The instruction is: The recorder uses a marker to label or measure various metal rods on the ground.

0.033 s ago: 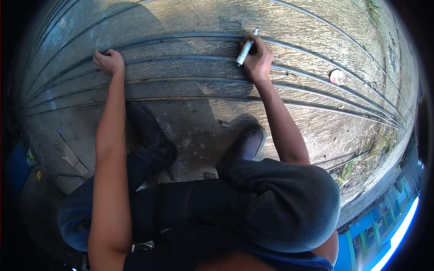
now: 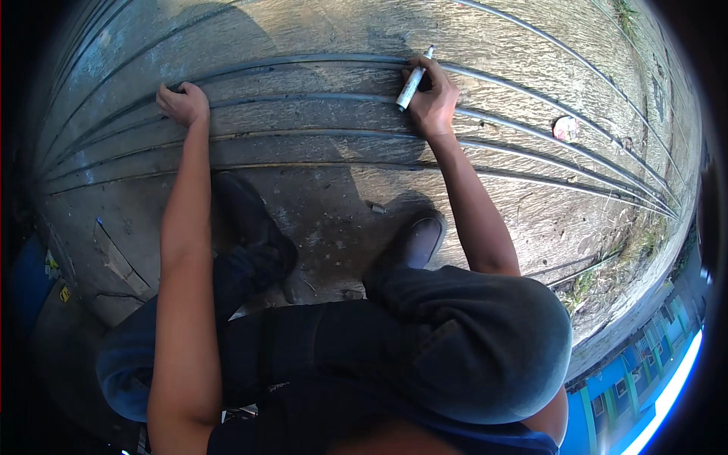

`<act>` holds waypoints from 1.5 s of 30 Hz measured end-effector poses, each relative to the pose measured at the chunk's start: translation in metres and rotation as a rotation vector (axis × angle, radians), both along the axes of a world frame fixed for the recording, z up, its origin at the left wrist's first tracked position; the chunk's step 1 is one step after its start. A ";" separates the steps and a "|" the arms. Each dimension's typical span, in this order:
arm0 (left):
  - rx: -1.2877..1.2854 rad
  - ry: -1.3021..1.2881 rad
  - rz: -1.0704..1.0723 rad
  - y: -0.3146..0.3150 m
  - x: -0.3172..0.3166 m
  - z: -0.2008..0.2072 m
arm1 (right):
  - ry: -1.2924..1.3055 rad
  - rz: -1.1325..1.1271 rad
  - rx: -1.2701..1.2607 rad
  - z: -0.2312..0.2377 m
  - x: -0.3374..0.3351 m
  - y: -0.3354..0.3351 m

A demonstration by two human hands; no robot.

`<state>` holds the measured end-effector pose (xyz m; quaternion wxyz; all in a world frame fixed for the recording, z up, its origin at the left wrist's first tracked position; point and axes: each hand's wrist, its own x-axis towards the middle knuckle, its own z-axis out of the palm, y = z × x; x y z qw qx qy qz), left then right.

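Several long, thin metal rods lie roughly side by side across the ground, bending with the lens. My left hand [image 2: 184, 105] is closed, its fingers curled at the left part of one grey rod [image 2: 326, 58]. The dark spot between its thumb and fingers is too small to make out. My right hand [image 2: 436, 97] grips a white marker [image 2: 410, 89], tilted with its narrow end up and away from me. That hand rests over the same rod, farther right, and partly hides it. Whether the marker touches the rod cannot be told.
My two dark shoes [image 2: 419, 236] stand on the rough concrete ground [image 2: 326, 220] just nearer than the rods. A small whitish-pink scrap [image 2: 566, 129] lies among the rods at right. Grass [image 2: 580, 292] grows along the right edge, and a blue building [image 2: 607, 398] shows beyond.
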<state>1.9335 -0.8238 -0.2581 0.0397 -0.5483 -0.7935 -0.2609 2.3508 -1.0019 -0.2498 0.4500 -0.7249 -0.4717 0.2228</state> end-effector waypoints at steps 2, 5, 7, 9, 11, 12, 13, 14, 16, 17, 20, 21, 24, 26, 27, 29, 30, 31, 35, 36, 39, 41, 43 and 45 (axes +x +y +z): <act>0.026 0.008 0.031 0.000 0.002 -0.004 | 0.017 -0.007 -0.006 0.001 0.000 0.000; 0.043 0.048 0.021 0.002 -0.005 -0.006 | 0.045 -0.001 -0.001 0.001 -0.001 -0.001; 0.033 0.042 0.016 0.000 -0.001 -0.007 | 0.035 0.001 0.040 0.000 0.000 -0.001; 0.024 0.040 0.012 -0.001 0.000 -0.007 | 0.050 -0.006 0.032 0.000 0.001 -0.001; 0.052 0.033 -0.027 -0.001 -0.002 -0.006 | 0.069 -0.012 0.025 0.001 0.000 -0.001; 0.051 0.033 -0.029 -0.001 -0.003 -0.006 | 0.047 0.000 0.024 0.001 0.002 0.000; 0.054 0.029 -0.023 0.000 -0.003 -0.006 | 0.026 0.013 0.022 0.000 0.002 0.000; 0.058 0.026 -0.017 0.000 -0.003 -0.006 | 0.026 0.011 0.021 -0.001 0.003 0.000; 0.045 0.032 -0.016 0.000 -0.004 -0.006 | 0.030 0.010 0.027 -0.003 0.003 0.001; 0.033 0.038 -0.014 0.001 -0.004 -0.007 | 0.031 0.009 0.026 -0.005 0.003 0.001; 0.044 0.008 -0.024 -0.001 -0.002 -0.007 | 0.001 0.009 0.095 -0.004 0.004 0.000; 0.044 0.010 -0.023 -0.001 -0.003 -0.008 | 0.025 0.000 0.052 -0.004 0.003 0.000; 0.063 0.026 -0.026 0.000 -0.005 -0.009 | 0.056 -0.009 0.022 -0.002 0.002 0.000; 0.059 0.038 -0.031 0.001 -0.006 -0.009 | 0.063 -0.009 0.036 -0.001 0.002 0.000; 0.058 0.039 -0.032 0.001 -0.006 -0.010 | 0.063 -0.009 0.025 0.001 0.003 0.000; 0.053 0.045 -0.034 0.001 -0.007 -0.010 | 0.064 -0.009 0.014 0.001 0.002 0.000; 0.052 0.045 -0.035 0.001 -0.007 -0.010 | 0.070 -0.009 0.016 0.000 0.002 0.000; 0.059 0.041 -0.037 0.001 -0.007 -0.010 | 0.075 -0.009 0.018 -0.001 0.003 0.000; 0.065 0.036 -0.040 0.002 -0.009 -0.009 | 0.044 -0.012 0.003 -0.002 0.003 0.001; 0.064 0.035 -0.042 0.001 -0.006 -0.009 | 0.045 -0.015 -0.004 -0.003 0.004 0.000; 0.048 0.019 -0.036 0.000 -0.002 -0.008 | 0.079 -0.012 -0.002 -0.005 0.005 0.000; 0.051 0.031 -0.038 0.001 -0.005 -0.007 | 0.116 -0.006 0.010 -0.005 0.004 0.001; 0.044 0.029 -0.032 0.001 -0.005 -0.007 | 0.085 -0.012 0.002 -0.005 0.004 0.000; 0.038 0.028 -0.026 0.001 -0.004 -0.008 | 0.068 -0.017 -0.007 -0.005 0.004 0.000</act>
